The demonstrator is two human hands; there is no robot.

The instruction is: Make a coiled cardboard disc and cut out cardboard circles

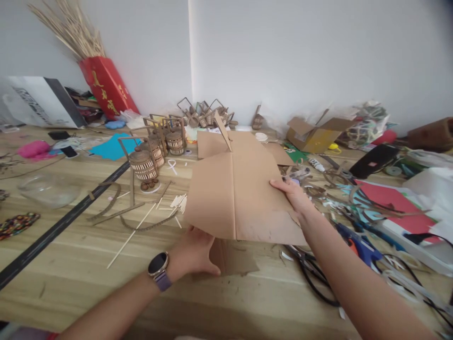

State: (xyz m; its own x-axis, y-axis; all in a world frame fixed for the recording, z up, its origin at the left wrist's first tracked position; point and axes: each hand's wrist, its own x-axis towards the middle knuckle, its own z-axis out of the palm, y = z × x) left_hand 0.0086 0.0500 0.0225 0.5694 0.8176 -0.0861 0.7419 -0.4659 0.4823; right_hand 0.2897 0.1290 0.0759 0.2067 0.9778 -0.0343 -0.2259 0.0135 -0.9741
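A brown cardboard box [255, 189], partly unfolded with a crease down its middle and one flap [222, 130] standing up at the far end, is held tilted above the table. My right hand [288, 191] grips its right edge, thumb on top and fingers hidden beneath. Under the near left corner is my left hand [196, 250], its fingers mostly hidden behind the cardboard and its thumb hooked by a lower flap [240, 259]. A watch [159, 267] is on the left wrist. Left of the box lie pale thin sticks [180, 203] and a curved brown strip [150, 227].
Small woven lidded baskets [143, 163] stand left of the box, with more [203, 115] by the wall. To the right are black-handled scissors [309, 267], a blue glue gun [361, 243], red paper [392, 203] and an opened carton [314, 134]. A clear bowl [49, 191] sits far left.
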